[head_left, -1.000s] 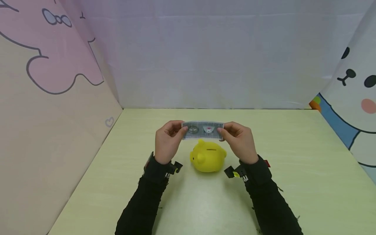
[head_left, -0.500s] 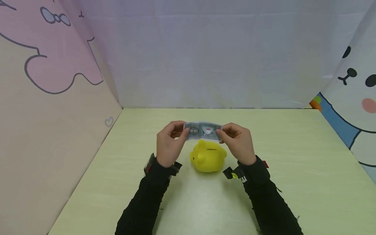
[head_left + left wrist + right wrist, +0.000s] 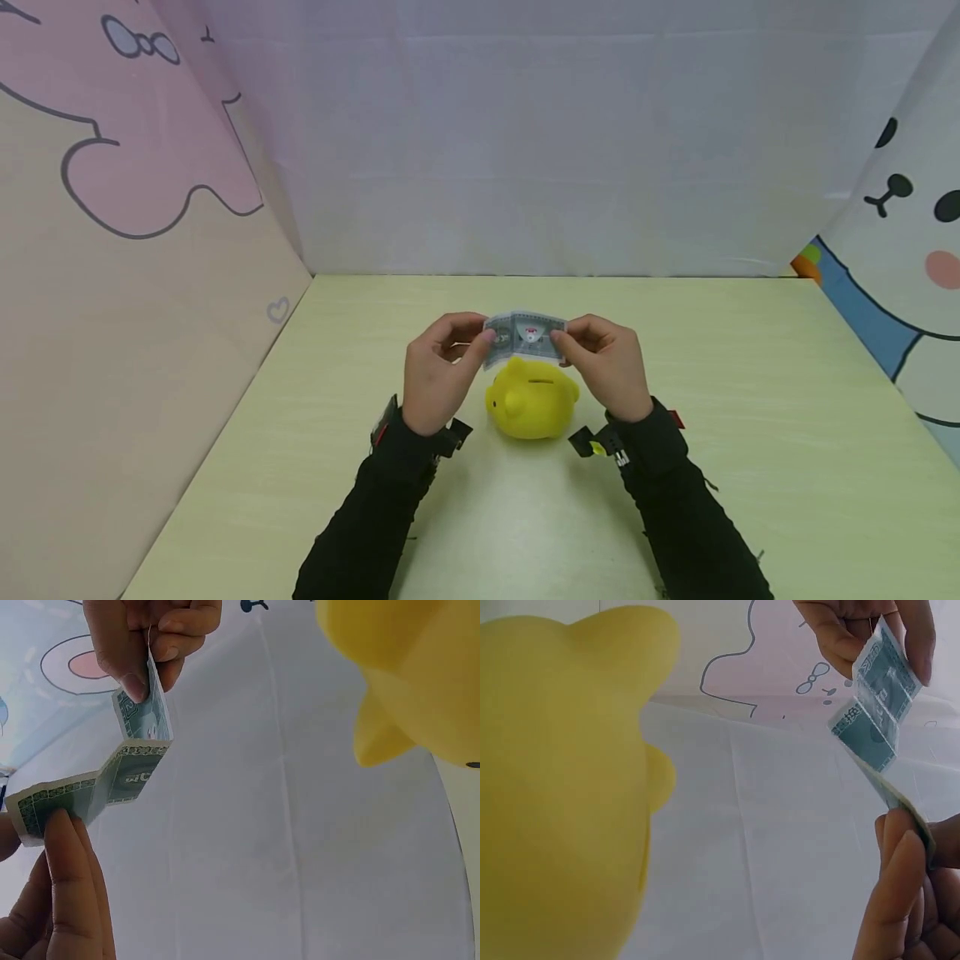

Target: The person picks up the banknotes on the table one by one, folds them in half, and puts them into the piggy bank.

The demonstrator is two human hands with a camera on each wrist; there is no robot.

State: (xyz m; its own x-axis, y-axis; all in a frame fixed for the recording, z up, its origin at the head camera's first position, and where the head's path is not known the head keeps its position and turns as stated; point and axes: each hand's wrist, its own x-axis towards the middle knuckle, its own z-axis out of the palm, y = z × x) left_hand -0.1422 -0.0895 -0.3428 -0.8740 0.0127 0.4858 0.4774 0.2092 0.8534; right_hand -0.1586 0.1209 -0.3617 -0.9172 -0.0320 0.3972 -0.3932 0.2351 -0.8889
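A green-grey paper banknote (image 3: 531, 333) with a small bear picture is stretched between both hands. My left hand (image 3: 438, 371) pinches its left end between thumb and fingers, and my right hand (image 3: 611, 362) pinches the right end. In the left wrist view the banknote (image 3: 135, 769) bends in a zigzag along its creases. Just below it in the head view stands a yellow pig-shaped piggy bank (image 3: 532, 404), its dark slot (image 3: 540, 381) on top. The piggy bank faces left, and neither hand touches it.
The pale yellow-green table (image 3: 750, 433) runs back to a white curtain (image 3: 562, 150). Cartoon-printed sheets, one pink and cream (image 3: 165, 150) on the left and one with a white bear (image 3: 900, 250) on the right, border it.
My left hand has moved right, toward the right hand. The banknote has gone from nearly flat to folding at its creases. The piggy bank has stayed in place.
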